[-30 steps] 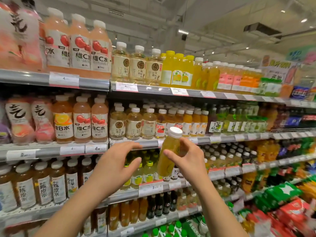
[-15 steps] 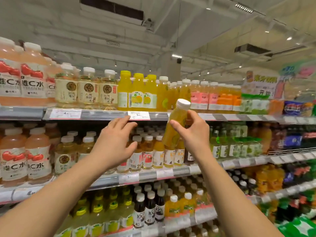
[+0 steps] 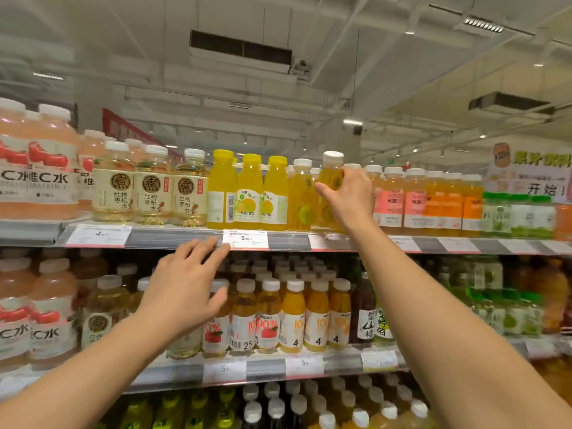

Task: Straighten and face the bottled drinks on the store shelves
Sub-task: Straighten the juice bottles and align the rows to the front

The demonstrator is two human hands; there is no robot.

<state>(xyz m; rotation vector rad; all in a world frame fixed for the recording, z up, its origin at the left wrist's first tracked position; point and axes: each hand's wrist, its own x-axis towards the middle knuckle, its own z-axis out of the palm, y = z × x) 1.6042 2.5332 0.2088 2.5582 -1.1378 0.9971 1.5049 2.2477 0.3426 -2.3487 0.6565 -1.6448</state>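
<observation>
The right hand [image 3: 346,196] has carried the white-capped juice bottle [image 3: 331,181] up from the lower rows to the top shelf [image 3: 294,241], still gripping it among matching bottles. The left hand [image 3: 185,292] hovers spread and empty below. Placement looks nearly done; facing remains.

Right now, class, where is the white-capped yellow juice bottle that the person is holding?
In the head view, the bottle is at the top shelf, right of centre, gripped by the right hand, beside a matching white-capped bottle.
</observation>
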